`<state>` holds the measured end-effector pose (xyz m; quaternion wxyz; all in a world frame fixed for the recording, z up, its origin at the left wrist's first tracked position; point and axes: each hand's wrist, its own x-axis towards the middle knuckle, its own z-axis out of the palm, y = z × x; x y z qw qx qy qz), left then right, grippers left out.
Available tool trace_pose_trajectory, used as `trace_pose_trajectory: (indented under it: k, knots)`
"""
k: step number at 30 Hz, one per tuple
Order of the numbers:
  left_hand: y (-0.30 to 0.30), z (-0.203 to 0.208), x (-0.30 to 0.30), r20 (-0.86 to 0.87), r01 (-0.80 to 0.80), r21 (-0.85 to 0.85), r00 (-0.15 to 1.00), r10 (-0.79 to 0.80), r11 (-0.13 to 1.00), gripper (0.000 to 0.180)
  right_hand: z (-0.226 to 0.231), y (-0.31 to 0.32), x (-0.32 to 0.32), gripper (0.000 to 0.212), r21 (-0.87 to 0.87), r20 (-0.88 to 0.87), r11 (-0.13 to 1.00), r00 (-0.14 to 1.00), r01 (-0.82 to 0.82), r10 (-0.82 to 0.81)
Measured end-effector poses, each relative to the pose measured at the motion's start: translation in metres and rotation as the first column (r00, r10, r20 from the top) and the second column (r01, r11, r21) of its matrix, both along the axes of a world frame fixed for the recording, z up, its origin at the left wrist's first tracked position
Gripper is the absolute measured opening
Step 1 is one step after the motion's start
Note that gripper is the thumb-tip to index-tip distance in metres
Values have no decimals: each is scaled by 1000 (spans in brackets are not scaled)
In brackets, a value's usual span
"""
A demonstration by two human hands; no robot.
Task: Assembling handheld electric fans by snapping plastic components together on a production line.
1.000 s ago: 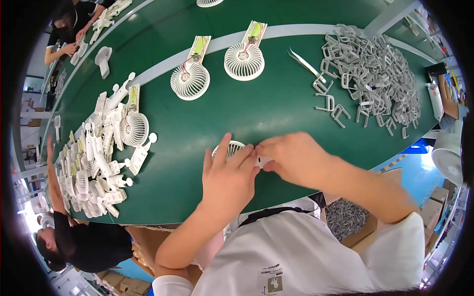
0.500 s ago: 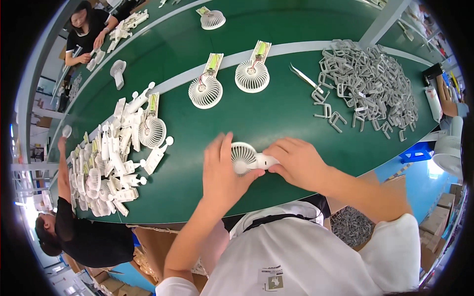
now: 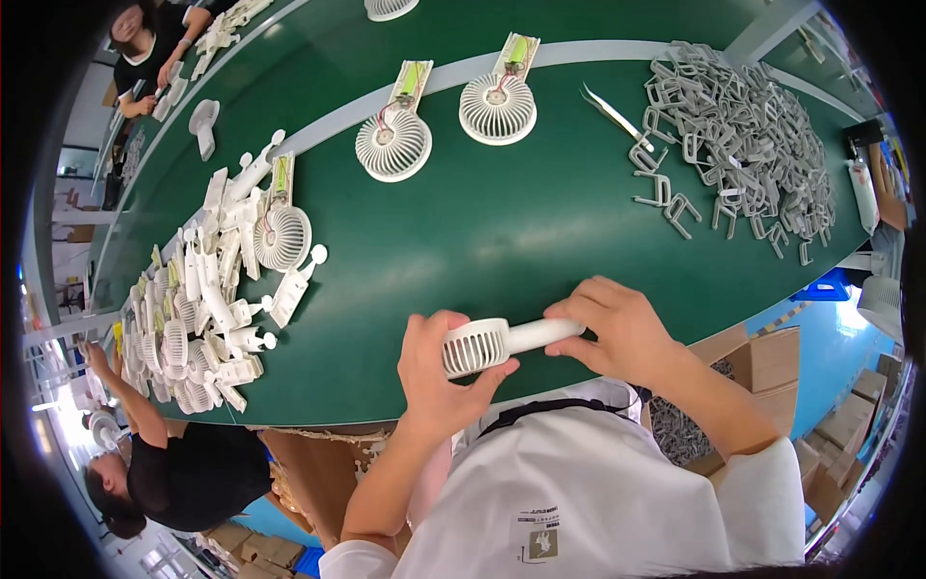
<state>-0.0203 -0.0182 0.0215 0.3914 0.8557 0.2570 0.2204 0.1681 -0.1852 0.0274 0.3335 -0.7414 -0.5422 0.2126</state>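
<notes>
A white handheld fan (image 3: 492, 340) is held sideways above the near edge of the green table, its slatted round head to the left and its smooth handle to the right. My left hand (image 3: 434, 372) grips the rim of the head between thumb and fingers. My right hand (image 3: 622, 333) pinches the end of the handle. Beyond my hands lie two opened fans, one at the left (image 3: 394, 145) and one at the right (image 3: 498, 108), with green batteries and red wires showing.
At the left is a heap of white fan parts (image 3: 193, 318). Tweezers (image 3: 617, 118) lie by a big pile of grey clips (image 3: 743, 145) at the right. A box of grey clips (image 3: 772, 362) stands below the table's edge. One co-worker (image 3: 193, 473) reaches in at the left; another (image 3: 149, 48) works at the far left.
The fan has turned from its front grille facing up to its side showing, and has come nearer to me. My right hand has shifted to the handle's end. The view has moved slightly.
</notes>
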Motion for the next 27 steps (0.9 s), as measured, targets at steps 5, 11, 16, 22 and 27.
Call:
trace_pose_trajectory:
  k: [5,11,16,22,27]
  knots:
    - [7,-3,-14,0,104,-78,995,-104,992,79,-1,-8,-6,32,-13,40,999,999,-34,34]
    - [23,8,-7,181,291,7,941,-287,957,95,18,-13,17,27,-307,-742,910,669,-279,-45]
    - [23,27,-6,210,471,136,846,-490,872,63,18,-23,30,38,-273,-960,855,73,-440,-269]
    - [26,27,5,183,367,242,892,-414,898,59,48,15,9,53,57,-52,942,941,-332,335]
    - [31,37,19,95,250,225,956,-276,942,61,25,42,-21,45,15,132,982,974,-189,185]
